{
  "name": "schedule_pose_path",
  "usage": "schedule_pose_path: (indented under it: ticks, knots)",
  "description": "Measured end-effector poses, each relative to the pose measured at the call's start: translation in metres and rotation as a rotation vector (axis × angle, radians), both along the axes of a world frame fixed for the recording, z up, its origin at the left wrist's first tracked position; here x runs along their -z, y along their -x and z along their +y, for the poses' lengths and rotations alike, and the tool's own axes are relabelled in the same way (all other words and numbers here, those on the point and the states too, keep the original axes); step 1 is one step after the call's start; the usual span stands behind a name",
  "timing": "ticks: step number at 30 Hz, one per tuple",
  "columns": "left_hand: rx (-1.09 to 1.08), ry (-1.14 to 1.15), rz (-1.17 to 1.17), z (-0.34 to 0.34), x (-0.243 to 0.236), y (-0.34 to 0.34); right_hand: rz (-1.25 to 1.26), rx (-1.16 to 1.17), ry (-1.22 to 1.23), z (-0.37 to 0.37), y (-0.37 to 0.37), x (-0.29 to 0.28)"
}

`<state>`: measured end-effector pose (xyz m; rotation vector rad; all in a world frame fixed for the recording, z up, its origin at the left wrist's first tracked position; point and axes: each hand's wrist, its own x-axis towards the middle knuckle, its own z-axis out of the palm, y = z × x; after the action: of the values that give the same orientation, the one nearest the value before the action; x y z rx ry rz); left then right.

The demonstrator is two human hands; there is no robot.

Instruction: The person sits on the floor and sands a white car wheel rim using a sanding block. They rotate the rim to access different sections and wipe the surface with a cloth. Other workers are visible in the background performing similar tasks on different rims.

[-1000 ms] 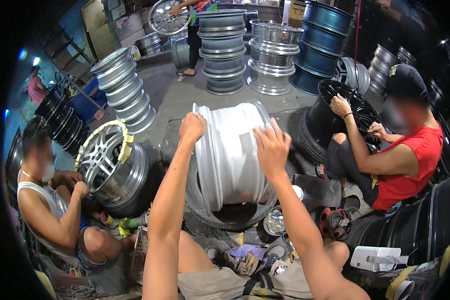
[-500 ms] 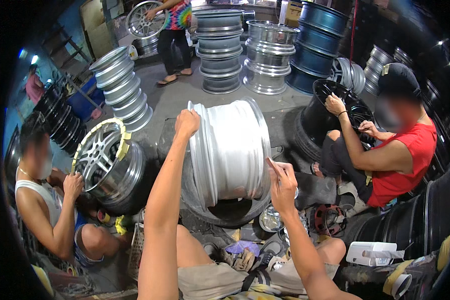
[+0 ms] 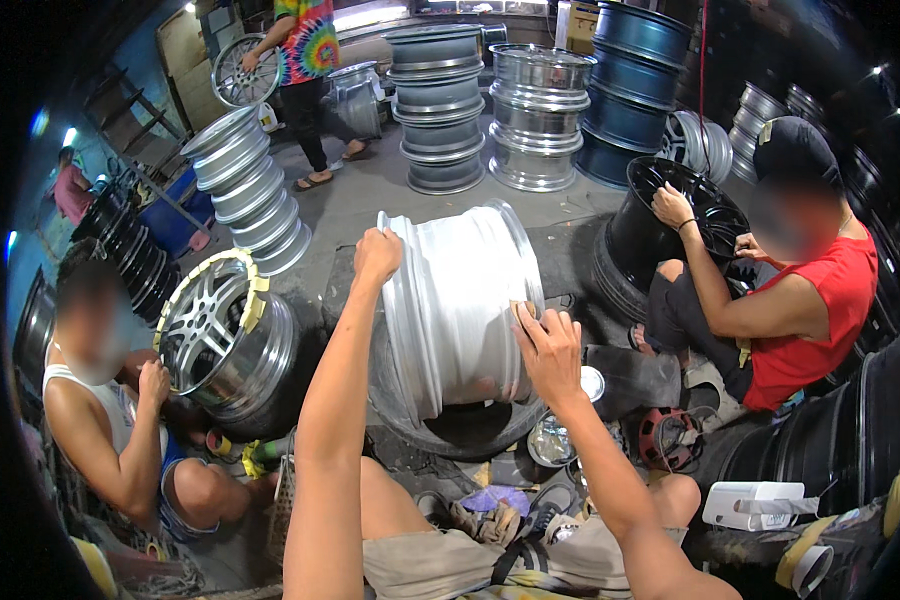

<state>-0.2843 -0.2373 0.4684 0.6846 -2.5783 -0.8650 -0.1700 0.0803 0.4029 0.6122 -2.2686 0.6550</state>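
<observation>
A silver-white wheel rim [image 3: 455, 320] lies on its side in front of me, over a black tyre [image 3: 420, 438]. My left hand [image 3: 378, 256] is closed around the upper left lip of the rim. At its right side, my right hand [image 3: 552, 352] pinches a thin, flat brownish piece [image 3: 517, 312] that looks like folded sandpaper. The fingers hold this piece against the rim's outer surface, close to the right lip. Below that hand stand a tin [image 3: 591, 383] and a foil-like bowl [image 3: 552, 440].
A co-worker at left handles a taped rim [image 3: 235, 350]; another in a red top works on a black rim [image 3: 670, 215]. Stacked rims [image 3: 437, 110] line the back. Behind, a person in a tie-dye shirt [image 3: 307, 45] carries a wheel. A white container [image 3: 755, 505] sits at lower right.
My right hand has moved up and left, bringing the flat piece from the rim's edge onto its surface. My left hand keeps its hold. The person behind has walked left with the wheel.
</observation>
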Motion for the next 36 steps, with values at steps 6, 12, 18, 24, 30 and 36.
schedule_pose_path:
  ticks: [6, 12, 18, 24, 30, 36]
  knots:
    - [0.035, 0.033, -0.024, 0.004, -0.002, 0.002, 0.105, 0.003, -0.058, -0.009, 0.048, -0.026]
    - [0.01, 0.027, -0.014, 0.01, -0.005, 0.0, 0.137, -0.092, -0.167, 0.012, 0.038, -0.013]
    - [0.031, 0.061, -0.012, -0.001, -0.002, -0.001, 0.128, -0.152, -0.172, 0.003, 0.059, -0.029]
    - [0.045, 0.067, 0.014, 0.009, -0.001, 0.003, 0.12, -0.118, -0.164, 0.007, 0.052, -0.033]
    - [0.008, 0.055, 0.0, 0.003, -0.003, -0.006, 0.113, -0.083, -0.118, -0.005, 0.04, -0.023]
    - [0.038, 0.045, -0.024, 0.007, -0.003, -0.003, 0.095, -0.145, -0.204, 0.006, 0.063, -0.033]
